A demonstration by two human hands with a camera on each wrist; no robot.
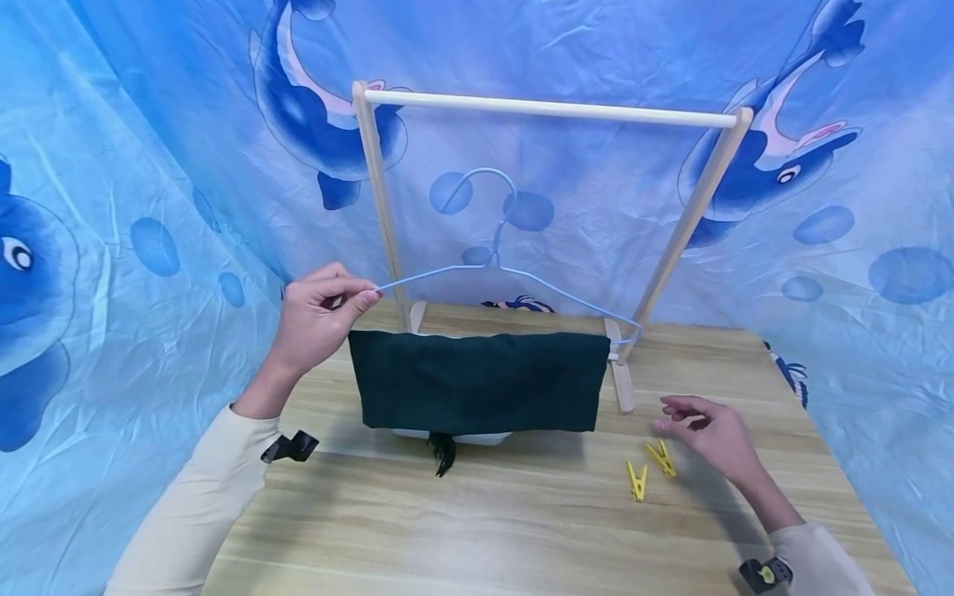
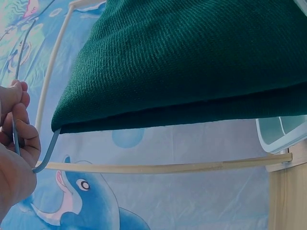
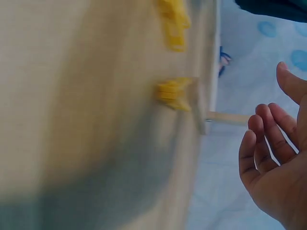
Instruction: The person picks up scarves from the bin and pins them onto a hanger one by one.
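My left hand (image 1: 316,314) pinches the left shoulder of a light blue wire hanger (image 1: 555,288) and holds it up over the table. A dark green ribbed cloth (image 1: 480,382) hangs folded over the hanger's lower bar; in the left wrist view the green cloth (image 2: 182,62) fills the upper part. My right hand (image 1: 711,434) holds nothing, its fingers loosely bent above the table at the right. Two yellow clothespins (image 1: 637,482) lie just left of it. The right wrist view shows the same hand (image 3: 278,158) with thumb and fingers apart, near a yellow clothespin (image 3: 172,93).
A wooden rack with a white top rail (image 1: 551,108) stands behind the hanger. Beneath the cloth, a pale container (image 1: 488,439) shows partly, with a black tassel (image 1: 443,454) in front. Blue dolphin-print curtains (image 1: 596,50) surround the wooden table (image 1: 484,530).
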